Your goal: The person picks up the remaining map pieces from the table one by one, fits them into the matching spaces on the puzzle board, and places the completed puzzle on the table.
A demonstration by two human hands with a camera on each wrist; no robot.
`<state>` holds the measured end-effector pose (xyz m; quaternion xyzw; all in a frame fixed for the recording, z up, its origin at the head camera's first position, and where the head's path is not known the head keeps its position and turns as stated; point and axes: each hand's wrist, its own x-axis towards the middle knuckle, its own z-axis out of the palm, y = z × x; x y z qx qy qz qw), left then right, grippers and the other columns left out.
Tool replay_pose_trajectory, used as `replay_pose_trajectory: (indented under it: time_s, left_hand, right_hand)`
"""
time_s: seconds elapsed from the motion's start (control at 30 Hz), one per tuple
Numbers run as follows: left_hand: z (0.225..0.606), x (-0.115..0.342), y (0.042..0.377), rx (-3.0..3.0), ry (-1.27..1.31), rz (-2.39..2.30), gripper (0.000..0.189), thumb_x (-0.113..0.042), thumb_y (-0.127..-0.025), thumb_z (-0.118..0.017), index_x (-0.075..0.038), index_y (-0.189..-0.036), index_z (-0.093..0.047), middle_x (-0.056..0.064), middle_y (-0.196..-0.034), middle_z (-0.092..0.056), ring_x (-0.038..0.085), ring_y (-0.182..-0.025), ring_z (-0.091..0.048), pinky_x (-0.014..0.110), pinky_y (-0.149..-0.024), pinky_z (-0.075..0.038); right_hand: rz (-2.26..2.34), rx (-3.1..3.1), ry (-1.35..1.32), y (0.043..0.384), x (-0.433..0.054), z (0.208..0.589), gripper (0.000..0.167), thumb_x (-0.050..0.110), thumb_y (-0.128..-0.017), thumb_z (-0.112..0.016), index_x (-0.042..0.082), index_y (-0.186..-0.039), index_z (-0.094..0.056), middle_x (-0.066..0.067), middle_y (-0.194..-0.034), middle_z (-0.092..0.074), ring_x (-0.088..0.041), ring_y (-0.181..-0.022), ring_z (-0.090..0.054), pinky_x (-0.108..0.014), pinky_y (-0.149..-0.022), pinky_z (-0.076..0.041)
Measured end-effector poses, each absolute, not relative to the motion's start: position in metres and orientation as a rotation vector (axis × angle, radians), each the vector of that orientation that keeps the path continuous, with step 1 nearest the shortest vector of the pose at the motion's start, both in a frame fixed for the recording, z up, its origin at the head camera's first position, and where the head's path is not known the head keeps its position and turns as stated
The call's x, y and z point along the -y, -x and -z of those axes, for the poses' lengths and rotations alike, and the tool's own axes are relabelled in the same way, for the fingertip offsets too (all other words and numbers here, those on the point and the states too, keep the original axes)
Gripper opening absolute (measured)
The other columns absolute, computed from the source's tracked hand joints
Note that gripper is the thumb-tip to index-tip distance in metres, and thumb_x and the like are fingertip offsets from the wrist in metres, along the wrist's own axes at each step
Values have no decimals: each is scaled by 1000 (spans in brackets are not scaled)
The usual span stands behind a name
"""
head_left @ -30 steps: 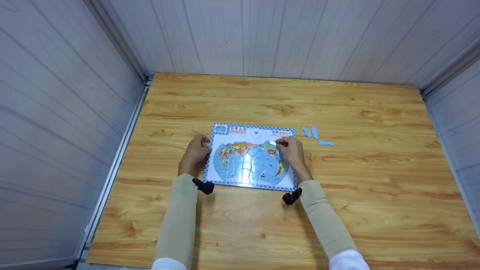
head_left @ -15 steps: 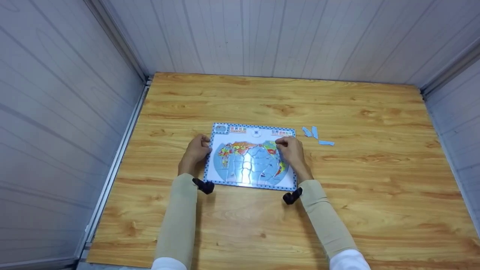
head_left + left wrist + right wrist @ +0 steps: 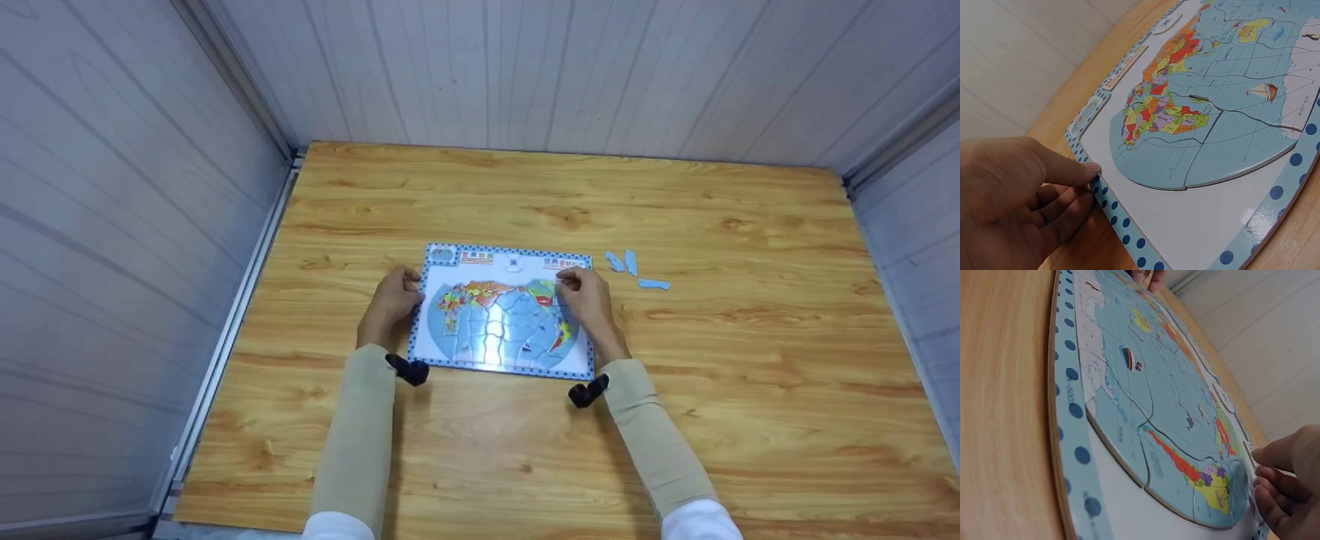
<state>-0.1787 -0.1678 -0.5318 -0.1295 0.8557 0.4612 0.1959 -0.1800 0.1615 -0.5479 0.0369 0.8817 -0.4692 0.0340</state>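
Note:
A world map jigsaw puzzle (image 3: 517, 330) lies on the table, its board edged by a blue dotted border (image 3: 1141, 243). My left hand (image 3: 395, 298) holds the board's left edge. In the left wrist view, the thumb (image 3: 1092, 167) lies on the border and the other fingers curl in against the side. My right hand (image 3: 586, 300) is at the map's upper right. Its fingers (image 3: 1266, 495) bend loosely at the map's rim, and no piece shows between them. The right wrist view does not settle whether the fingertips touch the board.
Several loose light-blue puzzle pieces (image 3: 654, 285) lie right of the board on the wooden table (image 3: 750, 360). Pale panel walls (image 3: 525, 75) stand behind and at both sides. A small black device (image 3: 589, 391) sits at each wrist.
My right hand has shifted slightly right, away from the map's upper right pieces. A bright white glint near its fingertips a second ago is gone. My left hand stays at the board's edge.

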Motion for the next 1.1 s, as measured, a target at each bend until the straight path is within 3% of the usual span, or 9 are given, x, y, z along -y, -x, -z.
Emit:
replay_pose_trajectory:
  time_s: [0.37,0.7,1.1]
  left_hand:
    - [531,167,179,-2357,407,-1309,30,-7,-94,-53,-11,-123,-47,7,-108,-49,21,-97,-50,32,-82,-42]
    - [534,169,180,-2458,320,-1272,30,-4,-92,-56,-5,-122,-49,6,-98,-50,19,-89,-49,29,-77,-40]
    - [533,168,179,-2378,369,-1305,29,-8,-94,-54,-10,-123,-47,7,-105,-49,21,-95,-50,31,-81,-42]
  right_hand:
    - [1540,-2697,-94,177,-170,547,22,10,-93,-60,3,-113,-64,-12,-106,-62,-22,-96,-57,-32,-84,-46]
    - [1583,-2794,-73,182,-186,548,20,9,-90,-63,0,-107,-67,-14,-97,-64,-21,-86,-57,-25,-75,-43]
    - [1645,-2758,-177,186,-203,549,23,13,-92,-62,1,-111,-65,-12,-100,-62,-18,-89,-55,-24,-78,-44]
